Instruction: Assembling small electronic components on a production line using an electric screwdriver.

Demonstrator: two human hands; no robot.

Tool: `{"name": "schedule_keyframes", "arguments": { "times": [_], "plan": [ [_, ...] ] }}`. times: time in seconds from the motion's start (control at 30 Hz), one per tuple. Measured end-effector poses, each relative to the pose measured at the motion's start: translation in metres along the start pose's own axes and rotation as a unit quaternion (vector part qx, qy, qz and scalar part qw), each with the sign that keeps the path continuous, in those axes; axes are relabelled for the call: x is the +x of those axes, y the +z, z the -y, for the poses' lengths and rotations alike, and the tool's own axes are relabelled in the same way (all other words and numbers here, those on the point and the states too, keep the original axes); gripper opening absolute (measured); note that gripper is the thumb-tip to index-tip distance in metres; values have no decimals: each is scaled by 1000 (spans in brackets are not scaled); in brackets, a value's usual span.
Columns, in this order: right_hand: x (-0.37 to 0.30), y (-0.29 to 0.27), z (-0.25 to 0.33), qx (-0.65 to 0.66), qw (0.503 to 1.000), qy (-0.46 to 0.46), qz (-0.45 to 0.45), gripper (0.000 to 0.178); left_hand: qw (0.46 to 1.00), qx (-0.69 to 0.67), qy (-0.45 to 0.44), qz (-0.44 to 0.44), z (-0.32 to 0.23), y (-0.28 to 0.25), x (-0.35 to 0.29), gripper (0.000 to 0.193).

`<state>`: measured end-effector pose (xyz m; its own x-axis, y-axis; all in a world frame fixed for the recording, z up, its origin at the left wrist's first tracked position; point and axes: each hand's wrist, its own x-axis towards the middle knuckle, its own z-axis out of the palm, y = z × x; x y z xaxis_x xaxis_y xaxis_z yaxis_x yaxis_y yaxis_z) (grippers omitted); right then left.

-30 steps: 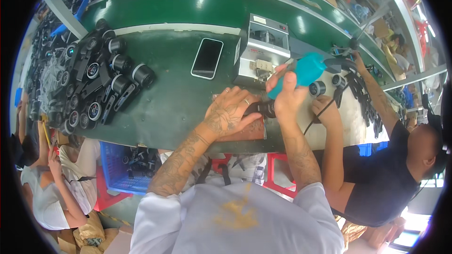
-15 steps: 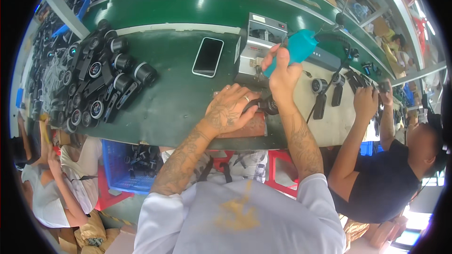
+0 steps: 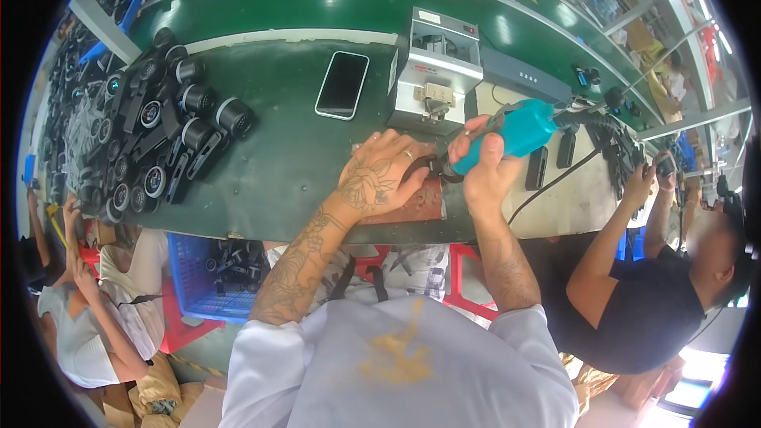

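Note:
A teal electric screwdriver [image 3: 519, 131] is gripped in my right hand [image 3: 485, 170], lying nearly level with its tip end toward my left hand. My left hand [image 3: 379, 174] is closed over a black handheld part [image 3: 424, 166], pressing it on a reddish-brown pad [image 3: 420, 204] near the bench edge. The screwdriver's front end meets or nearly meets that part; my fingers hide the exact contact. Just beyond my hands stands a grey screw feeder [image 3: 434, 71].
A phone [image 3: 342, 85] lies on the green bench mat [image 3: 269, 166]. Black round-headed devices [image 3: 151, 135] are heaped at the left. A blue crate [image 3: 202, 285] sits below the bench. At the right, a co-worker [image 3: 650, 293] handles a dark part beside a black cable [image 3: 555, 186].
My right hand has brought the screwdriver down from the screw feeder to the black part, turning it more level. My left hand stays on the part. The co-worker's hands have shifted.

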<state>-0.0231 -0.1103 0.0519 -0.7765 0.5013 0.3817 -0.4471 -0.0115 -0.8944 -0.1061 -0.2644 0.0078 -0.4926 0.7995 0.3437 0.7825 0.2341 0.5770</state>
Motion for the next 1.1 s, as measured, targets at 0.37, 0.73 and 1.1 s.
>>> {"name": "schedule_keyframes", "arguments": {
  "times": [0.37, 0.73, 1.1],
  "plan": [
    [-4, -3, -14, -52, 999, -3, -4, 54, 999, 18, 27, -4, -1, 2, 5, 33],
    [-22, -11, -12, 10, 992, 77, -98, 57, 996, 16, 90, -19, 1, -1, -7, 32],
    [-125, -35, 40, -7, 993, 22, -113, 64, 822, -25, -250, -511, 111, -164, -119, 37]
  ]
}}
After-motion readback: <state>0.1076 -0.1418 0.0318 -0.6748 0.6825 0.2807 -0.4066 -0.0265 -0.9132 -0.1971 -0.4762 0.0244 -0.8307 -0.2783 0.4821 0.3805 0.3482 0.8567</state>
